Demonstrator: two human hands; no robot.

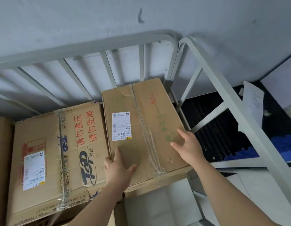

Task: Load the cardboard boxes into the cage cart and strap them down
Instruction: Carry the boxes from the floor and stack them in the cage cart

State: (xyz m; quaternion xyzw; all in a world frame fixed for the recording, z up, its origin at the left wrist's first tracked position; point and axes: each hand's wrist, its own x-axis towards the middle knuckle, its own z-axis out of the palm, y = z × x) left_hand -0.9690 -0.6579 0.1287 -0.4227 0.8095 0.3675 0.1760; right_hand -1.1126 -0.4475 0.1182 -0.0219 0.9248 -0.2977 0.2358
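Inside the cart [86, 46], seen from the head camera looking down, a box [141, 101] sits in the far right corner. Its back is near the bars and its left side runs along a second box [48, 152] that carries red lettering. The box in hand stands a little higher than its neighbour and looks slightly skewed, with its near end swung out to the right. The left hand [118, 168] lies on the near left corner of the top, forefinger and thumb spread flat, while the other fingers bend over the left edge into the gap between the two boxes. The right hand [187, 145] rests flat on the top near the right edge, fingers straight and spread, gripping nothing. The step looks like seating this box squarely. To do that well, press down and forward with both palms at once so the box slides back evenly without twisting. Draw the left fingers out of the gap before the sides close up. Keep pressure off the tape [151, 144] along the middle seam, where the top is weakest. No strap shows here, so tying down probably comes later.
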